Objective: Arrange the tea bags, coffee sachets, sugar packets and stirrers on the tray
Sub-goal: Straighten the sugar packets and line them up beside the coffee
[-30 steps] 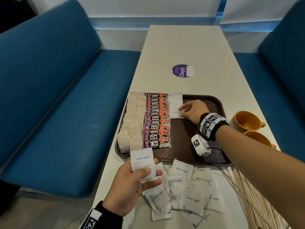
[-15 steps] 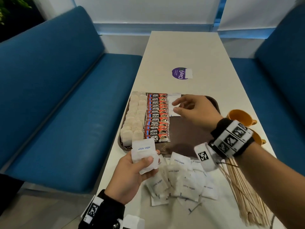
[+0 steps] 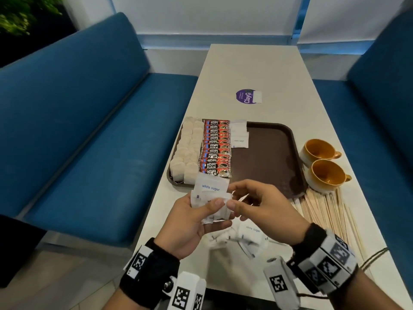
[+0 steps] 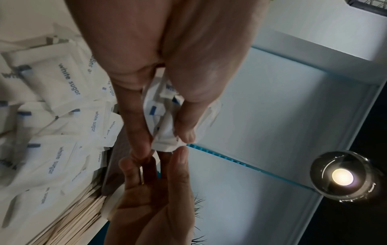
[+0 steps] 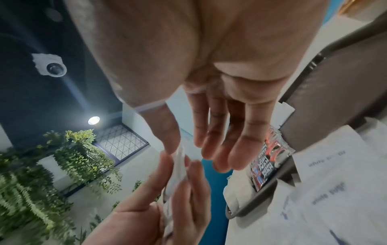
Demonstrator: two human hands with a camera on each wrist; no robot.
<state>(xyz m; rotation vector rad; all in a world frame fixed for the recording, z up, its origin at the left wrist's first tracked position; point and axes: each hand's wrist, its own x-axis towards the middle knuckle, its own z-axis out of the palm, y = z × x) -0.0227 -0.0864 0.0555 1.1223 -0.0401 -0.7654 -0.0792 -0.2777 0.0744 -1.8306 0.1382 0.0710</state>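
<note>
My left hand [image 3: 210, 206] grips a small stack of white sugar packets [image 3: 211, 186] just in front of the brown tray [image 3: 268, 157]. My right hand [image 3: 233, 196] is at the stack's right edge. Its thumb touches the packets and its fingers are loosely extended. The wrist views show the same stack [image 4: 163, 116] [image 5: 178, 165] between both hands. On the tray, tea bags [image 3: 187, 153] fill the left columns, coffee sachets [image 3: 215, 148] form one column, and a few sugar packets [image 3: 239, 136] lie beside them at the far end. Loose sugar packets [image 3: 245, 236] lie under my hands.
Wooden stirrers [image 3: 324, 209] lie in a heap on the table to the right of my hands. Two orange cups [image 3: 319, 151] [image 3: 326, 175] stand by the tray's right edge. A purple sticker [image 3: 245, 96] is farther up the table. Blue benches flank both sides.
My right hand left the sugar packets on the tray and came back to the stack in my left hand. The left hand kept its hold and rose a little.
</note>
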